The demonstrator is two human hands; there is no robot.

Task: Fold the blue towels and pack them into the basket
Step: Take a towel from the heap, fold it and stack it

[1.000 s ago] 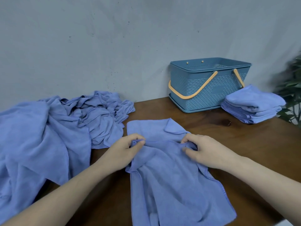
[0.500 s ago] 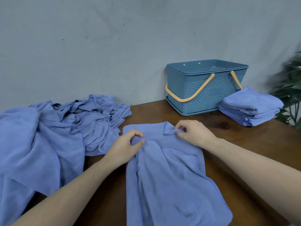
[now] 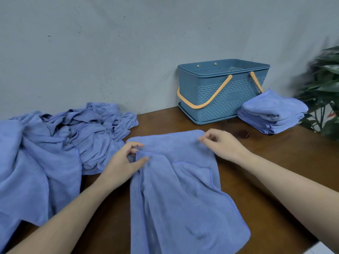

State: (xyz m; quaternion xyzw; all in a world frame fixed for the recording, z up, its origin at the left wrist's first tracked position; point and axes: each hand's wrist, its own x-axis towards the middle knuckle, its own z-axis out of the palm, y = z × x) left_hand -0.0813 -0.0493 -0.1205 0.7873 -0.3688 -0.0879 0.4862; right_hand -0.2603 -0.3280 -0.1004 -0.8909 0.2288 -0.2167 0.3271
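With both hands (image 3: 126, 162) (image 3: 219, 143) pinching the soft blue microfibre towel (image 3: 183, 189), its twelve-o'clock edge may crease if tugged unevenly.

Both hands (image 3: 126, 162) (image 3: 222, 143) pinch the spread towel (image 3: 176, 195).

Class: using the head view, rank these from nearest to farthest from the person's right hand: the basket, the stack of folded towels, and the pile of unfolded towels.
From the right hand:
1. Stack of folded towels, to its right on the table.
2. Basket, behind it against the wall; close to the stack's distance.
3. Pile of unfolded towels, far left.
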